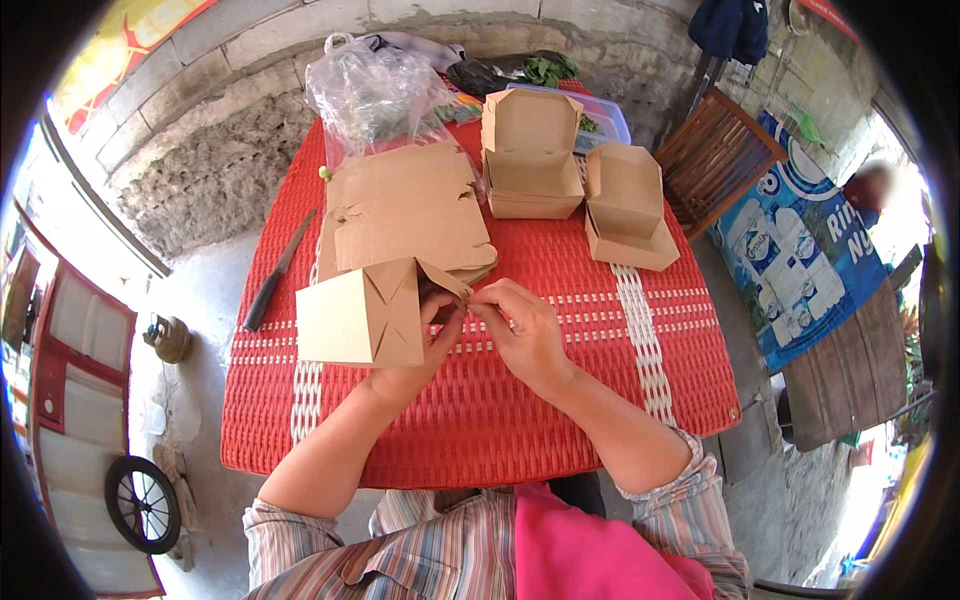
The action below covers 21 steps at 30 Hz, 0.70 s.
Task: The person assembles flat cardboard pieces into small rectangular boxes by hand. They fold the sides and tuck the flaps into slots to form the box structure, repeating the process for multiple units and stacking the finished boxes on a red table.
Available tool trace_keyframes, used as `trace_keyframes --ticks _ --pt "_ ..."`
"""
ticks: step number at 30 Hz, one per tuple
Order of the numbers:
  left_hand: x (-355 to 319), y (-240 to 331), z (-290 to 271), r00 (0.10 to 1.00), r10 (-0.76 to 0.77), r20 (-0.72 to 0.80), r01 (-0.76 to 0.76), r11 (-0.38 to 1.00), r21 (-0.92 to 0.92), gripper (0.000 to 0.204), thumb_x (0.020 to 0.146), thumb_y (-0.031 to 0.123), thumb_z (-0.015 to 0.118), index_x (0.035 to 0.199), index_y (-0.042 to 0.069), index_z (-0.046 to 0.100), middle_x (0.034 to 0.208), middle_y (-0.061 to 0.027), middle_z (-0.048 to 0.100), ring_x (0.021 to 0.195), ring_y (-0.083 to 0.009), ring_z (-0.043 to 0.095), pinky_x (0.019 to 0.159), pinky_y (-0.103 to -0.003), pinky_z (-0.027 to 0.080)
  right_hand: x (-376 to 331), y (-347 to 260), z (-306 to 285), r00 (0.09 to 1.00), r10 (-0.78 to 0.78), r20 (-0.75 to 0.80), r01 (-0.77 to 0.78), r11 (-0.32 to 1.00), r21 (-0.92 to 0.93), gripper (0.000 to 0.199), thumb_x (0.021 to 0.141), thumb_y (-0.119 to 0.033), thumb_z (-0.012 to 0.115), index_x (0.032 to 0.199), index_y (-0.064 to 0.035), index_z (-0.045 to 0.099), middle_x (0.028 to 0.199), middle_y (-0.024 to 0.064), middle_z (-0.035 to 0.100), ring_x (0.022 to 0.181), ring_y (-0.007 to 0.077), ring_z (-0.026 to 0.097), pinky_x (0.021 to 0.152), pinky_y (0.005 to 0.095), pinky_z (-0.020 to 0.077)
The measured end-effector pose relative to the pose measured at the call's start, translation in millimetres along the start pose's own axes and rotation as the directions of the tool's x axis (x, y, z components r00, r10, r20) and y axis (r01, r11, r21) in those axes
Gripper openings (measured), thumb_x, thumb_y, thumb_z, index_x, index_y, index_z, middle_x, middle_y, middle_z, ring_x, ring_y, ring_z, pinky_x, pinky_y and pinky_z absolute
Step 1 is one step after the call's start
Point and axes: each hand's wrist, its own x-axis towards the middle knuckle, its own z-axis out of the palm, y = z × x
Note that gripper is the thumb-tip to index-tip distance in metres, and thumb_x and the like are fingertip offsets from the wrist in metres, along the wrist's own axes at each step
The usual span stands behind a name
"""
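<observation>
A brown cardboard food box (pixel 345 318), partly folded, is held up on its side above the near left of the table. My left hand (pixel 425 345) grips it from the right, some fingers hidden inside the box. The fingertips of my right hand (pixel 520 335) pinch the end of a narrow flap that sticks out from the box's upper right corner. Just beyond lies a stack of flat cardboard (pixel 405 210) with torn edges. Two folded boxes stand farther right with raised lids: a larger box (pixel 532 165) and, beside it, a smaller box (pixel 632 215).
A knife (pixel 278 275) with a dark handle lies at the left of the red woven table (pixel 480 430). At the far side are a clear plastic bag (pixel 370 90), a black bag with greens (pixel 510 70) and a plastic container (pixel 605 120). A wooden chair (pixel 715 160) stands at right.
</observation>
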Motion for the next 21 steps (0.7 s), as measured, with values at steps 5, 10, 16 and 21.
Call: trace_keyframes --ticks 5,10,16,21 --pt "9 6 -3 0.969 0.236 -0.073 -0.209 0.940 0.268 0.018 0.079 0.004 0.074 0.093 0.007 0.063 0.085 -0.0047 0.065 0.076 -0.0202 0.063 0.069 -0.032 0.050 4 0 -2 1.000 -0.022 -0.017 0.022 1.000 0.003 0.009 0.085 0.005 0.063 0.093 0.0017 0.064 0.085 0.0114 0.063 0.077 0.0254 0.065 0.067 0.0330 0.0516" --pt "9 14 -6 0.994 0.111 -0.014 -0.106 0.971 0.215 0.016 0.080 0.007 0.073 0.093 0.006 0.065 0.090 -0.0068 0.067 0.078 -0.0221 0.064 0.071 -0.034 0.050 6 -6 -2 0.995 -0.093 -0.041 0.091 0.994 -0.066 0.011 0.083 0.005 0.064 0.092 0.0005 0.064 0.085 0.0101 0.063 0.077 0.0262 0.064 0.066 0.0340 0.0519" --pt "10 23 -15 0.984 0.151 -0.095 -0.126 0.965 0.230 0.019 0.080 0.007 0.073 0.098 0.008 0.067 0.091 -0.0077 0.067 0.079 -0.0245 0.064 0.071 -0.036 0.050 4 -14 -2 0.975 -0.219 -0.036 0.214 0.971 -0.109 0.017 0.078 0.009 0.066 0.092 0.0008 0.065 0.088 0.0101 0.062 0.080 0.0276 0.063 0.067 0.0348 0.0528" --pt "7 9 -20 0.969 0.228 -0.093 -0.183 0.918 0.351 0.024 0.080 0.006 0.073 0.103 0.009 0.070 0.090 -0.0081 0.068 0.080 -0.0259 0.065 0.071 -0.037 0.050 4 -16 0 0.948 -0.317 0.014 0.315 0.937 -0.153 0.024 0.075 0.011 0.066 0.097 0.0028 0.063 0.092 0.0116 0.060 0.084 0.0298 0.061 0.070 0.0363 0.0528"
